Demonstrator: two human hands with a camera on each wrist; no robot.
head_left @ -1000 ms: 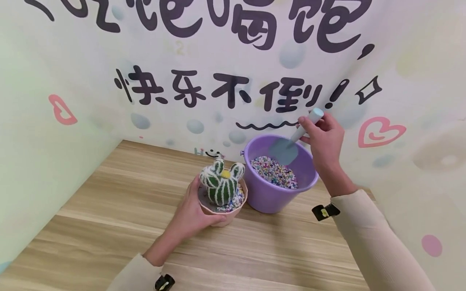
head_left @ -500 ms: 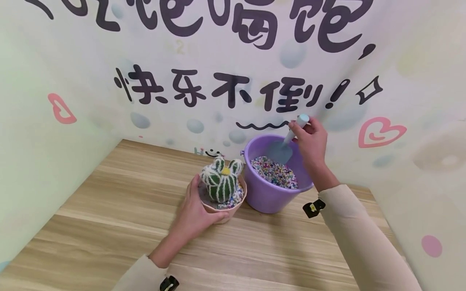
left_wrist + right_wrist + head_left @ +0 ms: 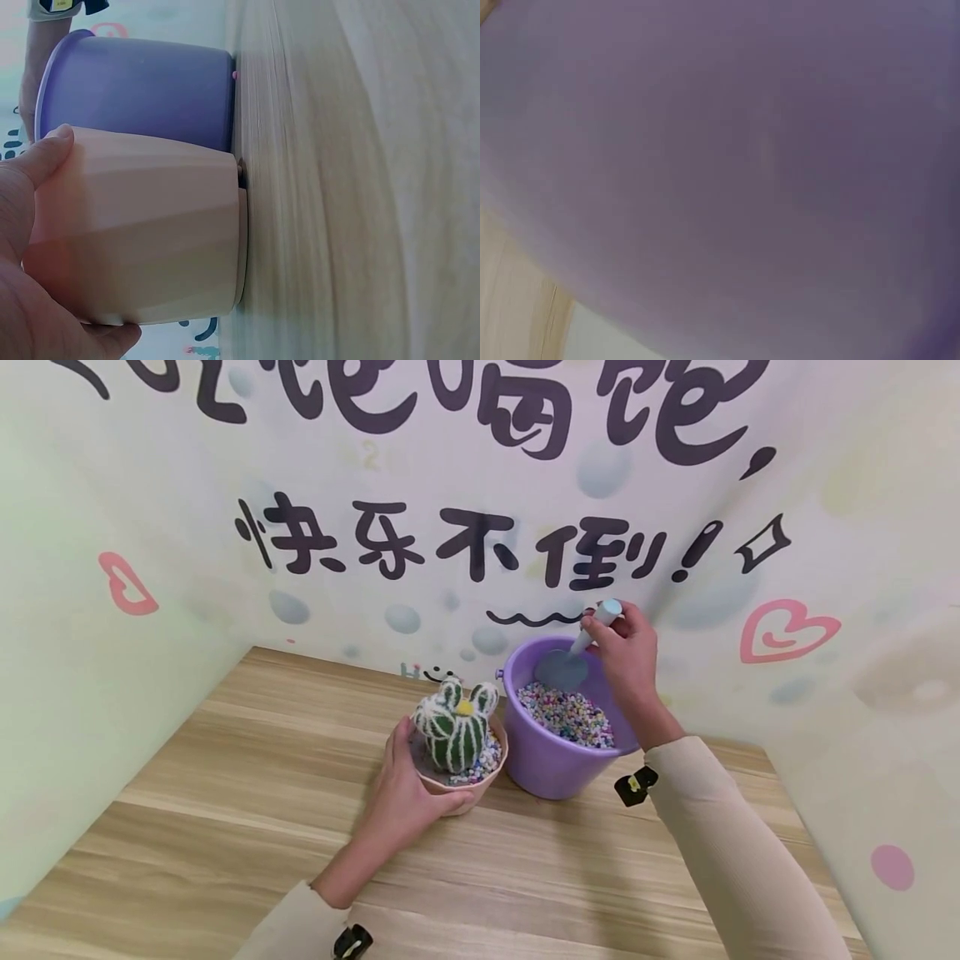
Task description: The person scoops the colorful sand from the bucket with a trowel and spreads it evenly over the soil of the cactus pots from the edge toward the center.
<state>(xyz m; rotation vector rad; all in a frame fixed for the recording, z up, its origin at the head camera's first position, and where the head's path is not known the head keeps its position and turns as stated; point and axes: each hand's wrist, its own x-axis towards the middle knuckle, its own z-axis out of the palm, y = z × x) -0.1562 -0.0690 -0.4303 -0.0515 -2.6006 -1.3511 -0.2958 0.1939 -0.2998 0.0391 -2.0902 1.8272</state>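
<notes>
My left hand (image 3: 405, 797) holds a pale pink flowerpot (image 3: 142, 225) from its near left side, thumb and fingers spread round the wall. In the pot stands a green and white knitted cactus (image 3: 455, 739) with a yellow flower; small coloured beads lie along its right side. My right hand (image 3: 626, 647) grips the light blue handle of a small shovel (image 3: 596, 622) over the purple bucket (image 3: 551, 772). The shovel's blade dips inside, at the back edge of a heap of multicoloured beads (image 3: 566, 714). Bucket wall fills the right wrist view, very close and blurred.
Pot and bucket stand side by side on a wooden table (image 3: 247, 802), near the back wall (image 3: 450, 468) with its printed writing. Side walls close in the table at left and right. A black wrist strap (image 3: 636, 785) hangs at the right sleeve.
My right hand has moved left and slightly down with the shovel, bringing its blade further left towards the back of the bucket. The left hand keeps hold of the flowerpot, almost still.
</notes>
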